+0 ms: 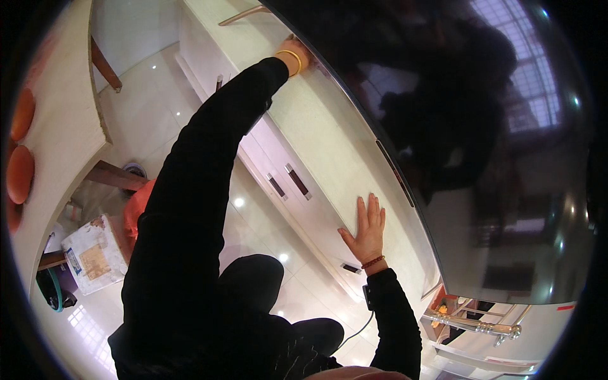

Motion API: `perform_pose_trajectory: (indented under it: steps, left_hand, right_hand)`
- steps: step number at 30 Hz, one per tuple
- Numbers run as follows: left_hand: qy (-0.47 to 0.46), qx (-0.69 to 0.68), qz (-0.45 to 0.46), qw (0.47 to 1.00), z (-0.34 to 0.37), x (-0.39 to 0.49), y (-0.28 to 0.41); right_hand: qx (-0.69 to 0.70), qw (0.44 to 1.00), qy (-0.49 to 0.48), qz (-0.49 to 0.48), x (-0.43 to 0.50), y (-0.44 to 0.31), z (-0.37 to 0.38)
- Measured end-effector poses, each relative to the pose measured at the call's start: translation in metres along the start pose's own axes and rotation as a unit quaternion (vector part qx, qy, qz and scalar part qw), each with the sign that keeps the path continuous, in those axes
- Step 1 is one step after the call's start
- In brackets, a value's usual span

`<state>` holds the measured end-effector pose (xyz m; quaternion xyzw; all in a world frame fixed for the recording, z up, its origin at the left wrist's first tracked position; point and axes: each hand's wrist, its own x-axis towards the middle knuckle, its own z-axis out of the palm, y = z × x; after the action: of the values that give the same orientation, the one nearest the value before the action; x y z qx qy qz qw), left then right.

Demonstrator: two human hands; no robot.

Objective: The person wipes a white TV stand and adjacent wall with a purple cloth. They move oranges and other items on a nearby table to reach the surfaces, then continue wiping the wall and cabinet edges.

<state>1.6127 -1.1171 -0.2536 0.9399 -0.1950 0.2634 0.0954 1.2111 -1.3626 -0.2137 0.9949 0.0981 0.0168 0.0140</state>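
A long white cabinet (327, 128) runs diagonally before me, with a large dark-screened television (475, 223) standing on it. My left hand (295, 53), with a gold bangle at the wrist, reaches to the television's lower edge. Its fingers are largely hidden there, so whether they hold anything cannot be seen. Flat on the cabinet top rests my right hand (368, 232), empty, thumb spread away from the fingers. A red bead bracelet (373, 262) circles that wrist. One slanted television foot (244, 15) shows beyond my left hand.
Dark-centred handles (298, 182) stick out from the cabinet front. At left stand a pale table (71, 123) with orange-red round things (20, 175), a stained white box (95, 256) and a red bag (137, 209). A metal rail (475, 323) lies at lower right. A cable (358, 332) hangs near my right sleeve.
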Motion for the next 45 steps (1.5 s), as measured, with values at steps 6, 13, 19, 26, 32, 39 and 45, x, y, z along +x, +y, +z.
perform_pose_trajectory:
  steps: [6, 13, 19, 26, 32, 39, 45]
  left_hand:
    - [-0.034, 0.014, -0.031, 0.999, -0.04, -0.036, -0.031]
    - [-0.012, 0.059, -0.206, 0.977, -0.098, -0.092, -0.082]
    - [-0.008, 0.099, -0.13, 0.987, -0.115, -0.104, -0.064]
    - [-0.046, 0.048, -0.061, 0.996, -0.087, -0.068, -0.036]
    - [-0.025, 0.119, -0.173, 0.977, -0.066, -0.051, -0.064]
    - [-0.114, 0.147, -0.295, 0.937, -0.095, -0.054, -0.062]
    - [-0.216, 0.084, -0.267, 0.935, -0.116, -0.055, -0.034]
  right_hand:
    - [0.008, 1.0, 0.02, -0.004, 0.001, -0.001, 0.004]
    - [0.003, 1.0, 0.028, -0.007, 0.006, 0.007, -0.001]
    - [0.001, 1.0, 0.027, -0.003, 0.003, 0.015, 0.001]
    - [0.015, 0.999, 0.037, -0.013, 0.01, 0.007, 0.007]
    - [0.017, 0.999, 0.037, -0.01, 0.015, 0.007, 0.01]
    - [0.018, 0.999, 0.026, 0.0, 0.006, 0.004, 0.001]
    - [0.037, 0.996, 0.073, -0.032, 0.011, 0.005, 0.011]
